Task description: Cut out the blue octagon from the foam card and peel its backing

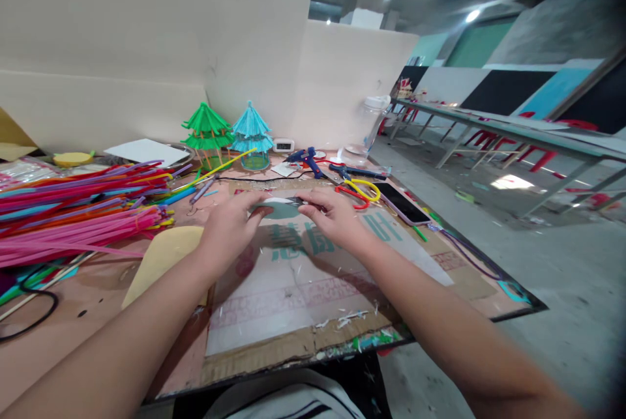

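Observation:
My left hand (229, 223) and my right hand (335, 214) meet over the middle of the table. Together they grip a small flat round grey-white piece (280, 207), each hand pinching one end. The piece lies low over a cardboard sheet with green printed characters (293, 275). Small white scraps (347, 318) lie on the cardboard near me.
A big pile of coloured straws (73, 210) fills the left. A green (208, 129) and a blue straw pagoda (252, 132) stand at the back. A blue glue gun (308, 159), scissors (359, 191) and a phone (403, 205) lie to the right. The table edge (489, 262) drops to the floor.

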`<action>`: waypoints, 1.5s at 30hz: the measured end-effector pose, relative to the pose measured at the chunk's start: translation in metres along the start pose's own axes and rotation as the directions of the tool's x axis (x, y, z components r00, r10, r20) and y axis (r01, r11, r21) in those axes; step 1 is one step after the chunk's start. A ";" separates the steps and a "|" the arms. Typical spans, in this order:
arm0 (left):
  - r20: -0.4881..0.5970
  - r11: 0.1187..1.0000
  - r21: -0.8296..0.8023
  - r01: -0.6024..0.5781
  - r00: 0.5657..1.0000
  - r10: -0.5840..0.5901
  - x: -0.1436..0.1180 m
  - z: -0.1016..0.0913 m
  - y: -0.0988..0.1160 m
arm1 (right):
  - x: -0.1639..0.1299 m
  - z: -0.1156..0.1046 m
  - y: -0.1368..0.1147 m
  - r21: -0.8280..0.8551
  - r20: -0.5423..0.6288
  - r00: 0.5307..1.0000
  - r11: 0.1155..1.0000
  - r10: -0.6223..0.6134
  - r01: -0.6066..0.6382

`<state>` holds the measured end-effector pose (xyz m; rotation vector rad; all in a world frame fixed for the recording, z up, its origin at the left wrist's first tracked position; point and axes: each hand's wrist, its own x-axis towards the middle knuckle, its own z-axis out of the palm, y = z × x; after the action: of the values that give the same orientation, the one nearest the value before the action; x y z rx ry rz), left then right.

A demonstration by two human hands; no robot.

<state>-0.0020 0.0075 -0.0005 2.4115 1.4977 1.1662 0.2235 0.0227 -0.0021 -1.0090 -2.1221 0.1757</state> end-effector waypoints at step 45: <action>0.028 0.877 -0.457 0.151 0.987 -0.155 0.068 0.000 -0.003 | 0.011 -0.020 -0.025 0.335 0.013 0.915 0.860 0.403 -0.384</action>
<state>0.0118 0.0638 0.0361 1.9403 1.2132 1.3175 0.2176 0.0100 0.0291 -1.2114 -1.7317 0.6757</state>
